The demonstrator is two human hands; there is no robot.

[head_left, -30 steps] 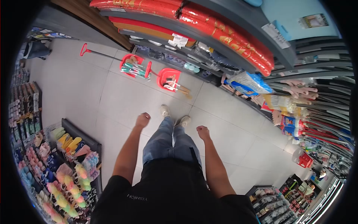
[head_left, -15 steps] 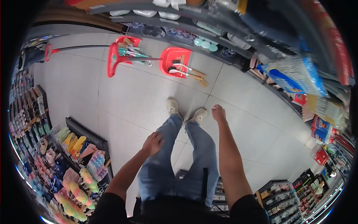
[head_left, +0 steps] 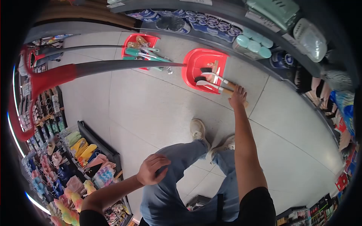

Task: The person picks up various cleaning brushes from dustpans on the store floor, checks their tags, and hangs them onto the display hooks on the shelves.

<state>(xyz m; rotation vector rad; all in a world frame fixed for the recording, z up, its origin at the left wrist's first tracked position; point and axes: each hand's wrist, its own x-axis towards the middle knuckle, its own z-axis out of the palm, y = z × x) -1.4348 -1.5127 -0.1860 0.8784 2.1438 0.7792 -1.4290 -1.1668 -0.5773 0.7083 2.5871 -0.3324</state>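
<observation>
The brushes (head_left: 220, 77) slant across the dustpan (head_left: 192, 62), handles (head_left: 229, 83) pointing to the nearer, right hand (head_left: 238, 97), bent over their ends, though whether gripping I cannot tell.

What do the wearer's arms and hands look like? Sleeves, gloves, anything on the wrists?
Left hand and right hand: no gloves. Forearms uncovered, no watch or bracelet visible. Left sleeve and right sleeve: short, plain black.

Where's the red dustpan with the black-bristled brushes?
In the head view, the red dustpan sits on the floor in the upper half, right of centre, between the other dustpan, on its left, and the right hand, at its lower right.
</observation>
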